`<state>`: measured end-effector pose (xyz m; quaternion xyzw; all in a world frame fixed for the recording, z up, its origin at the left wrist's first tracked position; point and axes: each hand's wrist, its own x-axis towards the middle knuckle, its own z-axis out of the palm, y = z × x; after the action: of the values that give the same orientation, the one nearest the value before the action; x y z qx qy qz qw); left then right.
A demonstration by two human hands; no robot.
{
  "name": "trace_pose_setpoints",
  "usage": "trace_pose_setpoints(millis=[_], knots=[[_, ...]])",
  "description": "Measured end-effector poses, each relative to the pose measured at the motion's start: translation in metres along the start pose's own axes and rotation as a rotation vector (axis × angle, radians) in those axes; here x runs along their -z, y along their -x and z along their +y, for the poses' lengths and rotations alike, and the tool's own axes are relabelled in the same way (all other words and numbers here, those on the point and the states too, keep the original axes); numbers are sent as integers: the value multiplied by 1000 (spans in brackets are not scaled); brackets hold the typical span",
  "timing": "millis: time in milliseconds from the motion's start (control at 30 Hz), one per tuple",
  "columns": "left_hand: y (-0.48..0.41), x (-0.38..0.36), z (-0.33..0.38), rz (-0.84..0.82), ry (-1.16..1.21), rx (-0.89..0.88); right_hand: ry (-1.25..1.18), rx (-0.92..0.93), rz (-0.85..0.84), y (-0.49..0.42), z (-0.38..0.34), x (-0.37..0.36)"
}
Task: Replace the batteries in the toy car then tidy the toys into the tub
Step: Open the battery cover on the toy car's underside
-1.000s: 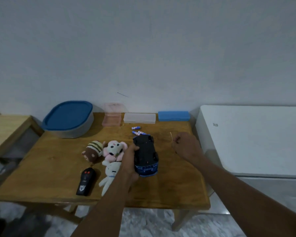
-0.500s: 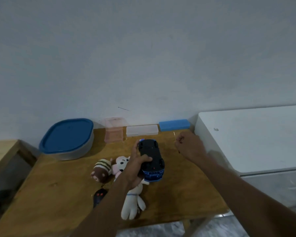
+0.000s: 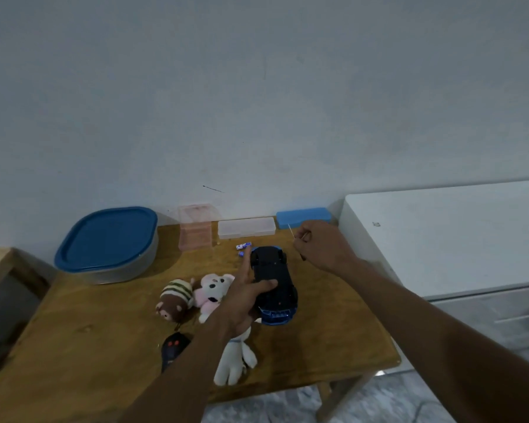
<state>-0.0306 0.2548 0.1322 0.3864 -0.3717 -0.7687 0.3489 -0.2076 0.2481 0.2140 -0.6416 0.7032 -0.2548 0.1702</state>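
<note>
Toy car [image 3: 274, 280] stays underside-up in my left hand [image 3: 242, 297], thumb across it; right hand [image 3: 321, 248] still pinches thin tool [image 3: 291, 231] nearby. Hatch likely unopened.

i see blue toy car [image 3: 274, 282] | tub [image 3: 107, 245] lid blue | striped brown-cream plush [image 3: 174, 297] | pink-white plush [image 3: 213, 289]

The left hand [image 3: 242, 300] and right hand [image 3: 321, 248] are bare, as are both forearms [image 3: 440, 325] throughout.
</note>
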Motion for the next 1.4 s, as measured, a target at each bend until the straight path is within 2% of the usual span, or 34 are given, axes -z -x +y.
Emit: trace_pose_setpoints(millis=[133,267,500,633,800,1000,1200,1400], knots=[[-3,-6,-3,-44,-55,-58,-18,58,-50,-6,1,7],[-8,-14,-9,-14,-157,-113,-62,94,-112,-8,7,15],[-9,-25,-11,8,-211,-150,-417,-46,-324,-7,16,40],[-6,-31,-9,-10,-207,-142,-628,-76,-369,-9,25,50],[-5,-41,-5,-4,-211,-122,-766,-76,-231,-10,29,51],[-4,-49,-5,-36,-225,-116,-740,-2,-47,-8,37,38],[-3,-50,0,-48,-252,-130,-625,111,28,-4,40,29],[1,-49,9,-64,-308,-157,-541,206,28,-2,36,26]])
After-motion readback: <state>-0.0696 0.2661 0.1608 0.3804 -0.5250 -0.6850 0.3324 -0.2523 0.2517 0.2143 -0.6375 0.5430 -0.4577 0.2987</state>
